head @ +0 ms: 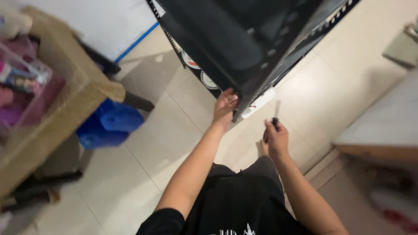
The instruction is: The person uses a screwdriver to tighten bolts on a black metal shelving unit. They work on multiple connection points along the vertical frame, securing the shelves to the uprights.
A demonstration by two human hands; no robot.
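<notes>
Right hand (276, 138), nearer us, pinches a thin dark-handled screwdriver (276, 114), shaft pointing up toward the tall black metal cabinet (244, 39); our left hand (225, 105) curls on its lower corner, just left of the tool.

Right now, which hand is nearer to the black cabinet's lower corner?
Left. The left hand grips the black cabinet at its lower corner, touching it. The right hand is off to the side and apart from it, holding a small dark-handled tool.
</notes>
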